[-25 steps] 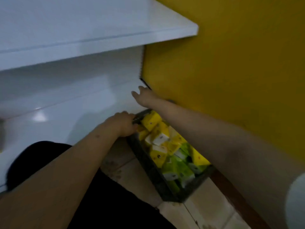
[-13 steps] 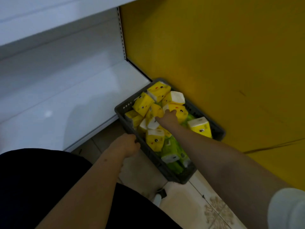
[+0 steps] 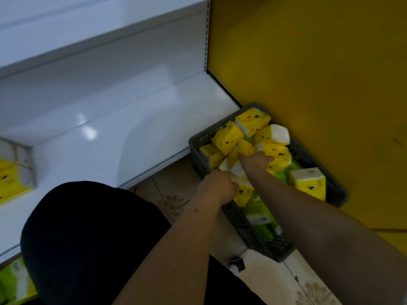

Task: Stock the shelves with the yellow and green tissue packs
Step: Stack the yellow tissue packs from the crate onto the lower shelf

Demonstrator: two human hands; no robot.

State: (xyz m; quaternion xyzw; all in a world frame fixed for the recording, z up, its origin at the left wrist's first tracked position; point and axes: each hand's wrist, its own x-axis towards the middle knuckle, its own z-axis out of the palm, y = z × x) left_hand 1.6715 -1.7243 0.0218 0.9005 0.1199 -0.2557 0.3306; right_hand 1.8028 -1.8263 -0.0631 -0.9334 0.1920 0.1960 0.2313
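Yellow tissue packs (image 3: 228,137) heaped in dark grey plastic basket (image 3: 279,249) on tiled floor (image 3: 273,280), hard against yellow wall (image 3: 308,62); green packs (image 3: 256,208) mostly buried underneath. More yellow stock already at left on white shelf (image 3: 110,133).

Risks, judged from this pile:
- Loose, tilted heap: pulling one pack likely drags neighbours over the rim.
- Soft wrappers: hard squeeze could crush or tear.
- Dim light, arms crossing over basket: easy to snag the other forearm.

Right hand (image 3: 256,160) deep in pile, fingers curled on a yellow pack. Left hand (image 3: 218,188) at near rim, fingers curled tight on another yellow pack (image 3: 242,191); exact contact partly hidden.
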